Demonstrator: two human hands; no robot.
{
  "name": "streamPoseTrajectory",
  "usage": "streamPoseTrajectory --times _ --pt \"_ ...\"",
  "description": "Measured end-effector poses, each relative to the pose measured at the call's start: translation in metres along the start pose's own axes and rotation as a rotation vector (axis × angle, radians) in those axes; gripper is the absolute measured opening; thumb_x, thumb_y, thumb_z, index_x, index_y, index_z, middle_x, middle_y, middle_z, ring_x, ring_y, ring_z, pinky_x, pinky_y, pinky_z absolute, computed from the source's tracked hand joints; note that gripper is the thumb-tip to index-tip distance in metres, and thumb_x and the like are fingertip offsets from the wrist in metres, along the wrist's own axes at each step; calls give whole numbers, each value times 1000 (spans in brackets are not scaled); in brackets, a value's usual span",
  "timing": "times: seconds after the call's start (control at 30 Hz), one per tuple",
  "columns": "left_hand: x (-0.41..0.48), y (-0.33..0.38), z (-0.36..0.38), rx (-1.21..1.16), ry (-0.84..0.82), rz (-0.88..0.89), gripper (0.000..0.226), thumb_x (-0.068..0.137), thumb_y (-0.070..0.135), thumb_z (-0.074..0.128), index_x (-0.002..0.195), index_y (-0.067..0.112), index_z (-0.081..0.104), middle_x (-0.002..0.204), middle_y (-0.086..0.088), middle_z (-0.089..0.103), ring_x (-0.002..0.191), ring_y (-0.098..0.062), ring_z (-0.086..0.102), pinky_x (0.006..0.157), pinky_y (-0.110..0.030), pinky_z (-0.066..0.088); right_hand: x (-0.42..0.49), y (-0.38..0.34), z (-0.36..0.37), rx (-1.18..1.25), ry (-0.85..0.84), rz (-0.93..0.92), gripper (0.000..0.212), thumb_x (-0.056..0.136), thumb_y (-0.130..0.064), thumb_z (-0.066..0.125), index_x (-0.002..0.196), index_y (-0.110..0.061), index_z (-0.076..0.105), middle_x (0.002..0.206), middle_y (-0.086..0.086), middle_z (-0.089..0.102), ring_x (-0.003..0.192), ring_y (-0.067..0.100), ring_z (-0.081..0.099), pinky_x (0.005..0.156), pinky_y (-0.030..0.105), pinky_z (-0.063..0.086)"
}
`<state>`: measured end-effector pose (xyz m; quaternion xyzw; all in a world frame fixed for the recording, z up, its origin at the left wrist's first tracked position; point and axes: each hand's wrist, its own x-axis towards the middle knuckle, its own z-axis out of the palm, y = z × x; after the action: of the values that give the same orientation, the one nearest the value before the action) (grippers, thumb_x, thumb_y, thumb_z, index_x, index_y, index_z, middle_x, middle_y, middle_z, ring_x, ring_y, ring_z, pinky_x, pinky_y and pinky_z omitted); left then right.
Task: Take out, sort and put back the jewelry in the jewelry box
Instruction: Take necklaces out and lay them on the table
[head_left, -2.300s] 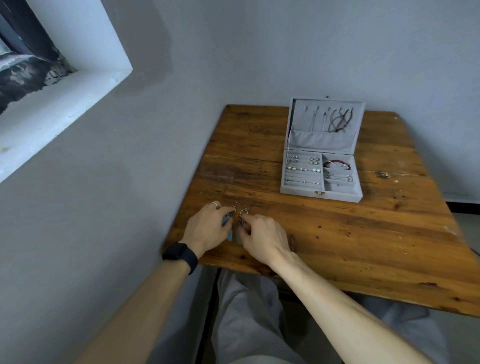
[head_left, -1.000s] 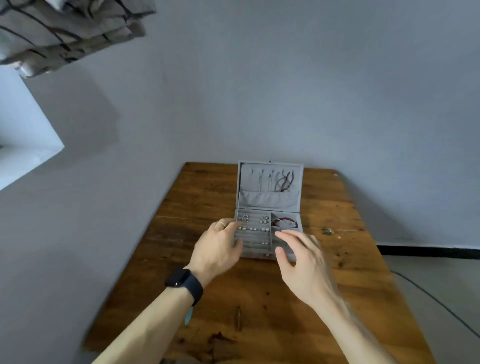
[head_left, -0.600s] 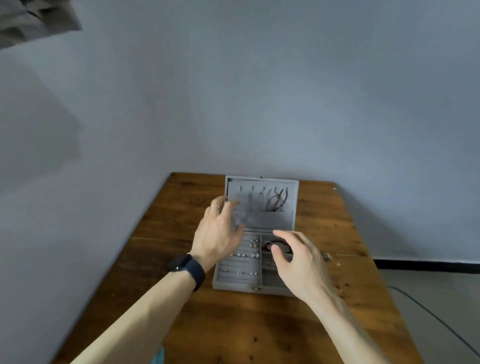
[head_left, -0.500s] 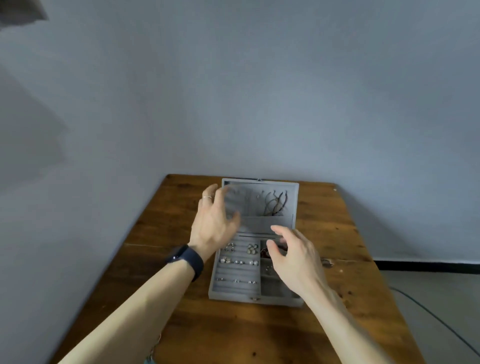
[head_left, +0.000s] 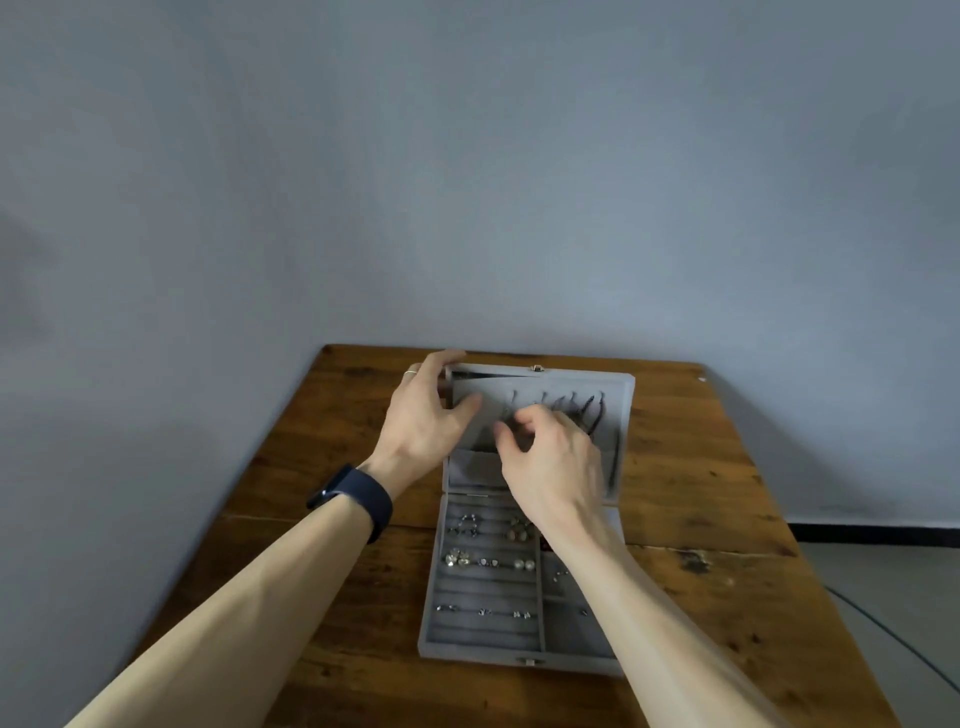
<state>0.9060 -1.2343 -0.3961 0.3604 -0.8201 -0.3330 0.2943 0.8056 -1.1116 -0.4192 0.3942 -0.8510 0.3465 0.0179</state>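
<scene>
A grey jewelry box (head_left: 483, 631) lies open on the wooden table (head_left: 701, 467), with its lid (head_left: 623, 395) standing up at the back. Several rings and earrings (head_left: 488, 562) sit in the left rows; the right compartments are partly hidden by my right forearm. Necklaces (head_left: 592, 410) hang inside the lid. My left hand (head_left: 423, 421) grips the lid's upper left corner, fingers over the top edge and thumb inside. My right hand (head_left: 556, 467) is in front of the lid, fingers curled at the hanging chains; whether it pinches one is unclear.
The table stands in a corner, with grey walls close behind it and to its left. A dark watch (head_left: 358, 499) is on my left wrist. Floor with a black baseboard (head_left: 872, 532) and a thin cable (head_left: 883, 623) lies to the right.
Both hands left the table's near edge and moved to the box. The left hand rose to the lid's corner; the right went from the compartments up to the necklaces.
</scene>
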Motion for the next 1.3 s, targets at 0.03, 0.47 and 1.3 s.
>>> streamPoseTrajectory --times 0.03,0.47,1.3 --pt "1 -2 -2 -6 6 8 55 91 31 71 141 26 50 137 -2 53 118 -17 57 93 -27 52 2 -3 1 -26 10 14 32 94 -51 59 108 -24 68 106 -2 71 95 27 68 71 32 47" --pt "-4 3 -12 49 44 84 49 91 26 73 138 26 58 132 2 57 114 -15 58 90 -22 47 6 -30 -13 -106 80 61 18 94 -34 56 90 -21 68 92 -1 71 83 30 67 62 29 39" --pt "-11 57 -16 134 -74 -32 62 76 26 62 137 30 52 147 -4 38 137 -28 29 108 -34 31 4 -34 -129 733 23 96 9 93 -22 66 85 -18 65 74 -6 70 55 16 67 56 34 46"
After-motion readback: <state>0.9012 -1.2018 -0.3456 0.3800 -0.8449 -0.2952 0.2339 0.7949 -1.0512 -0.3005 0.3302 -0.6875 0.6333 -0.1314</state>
